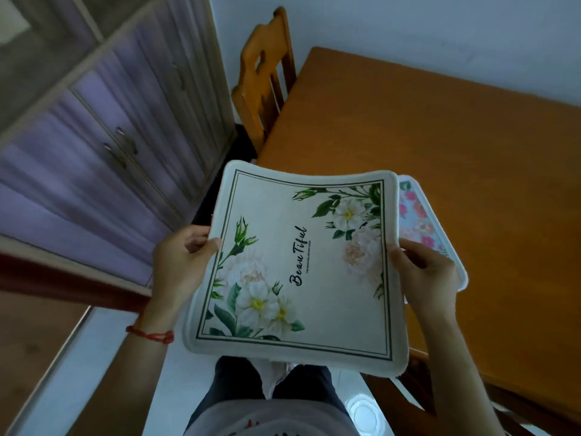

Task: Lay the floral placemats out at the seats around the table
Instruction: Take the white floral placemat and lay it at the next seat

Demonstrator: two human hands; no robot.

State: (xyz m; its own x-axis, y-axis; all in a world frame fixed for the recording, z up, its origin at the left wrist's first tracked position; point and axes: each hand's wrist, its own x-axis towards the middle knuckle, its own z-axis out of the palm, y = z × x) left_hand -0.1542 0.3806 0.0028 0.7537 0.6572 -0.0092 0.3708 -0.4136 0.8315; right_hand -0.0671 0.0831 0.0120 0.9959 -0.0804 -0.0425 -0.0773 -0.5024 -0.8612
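I hold a cream placemat point(317, 269) printed with white flowers, a dark border line and the word "Beautiful", level in front of me beside the table's near left corner. My left hand point(180, 259) grips its left edge, thumb on top. My right hand point(424, 272) grips its right edge. Under that hand a second placemat point(418, 215) with pink flowers on pale blue sticks out to the right; whether it is in my right hand or lies on the table I cannot tell. The orange wooden table point(440, 136) spreads to the right.
A wooden chair point(264, 80) stands at the table's far left end against the white wall. Another chair's back point(418, 385) shows under the mat at the near side. Purple cabinet doors point(103, 136) fill the left. My legs stand on a pale tiled floor point(176, 372).
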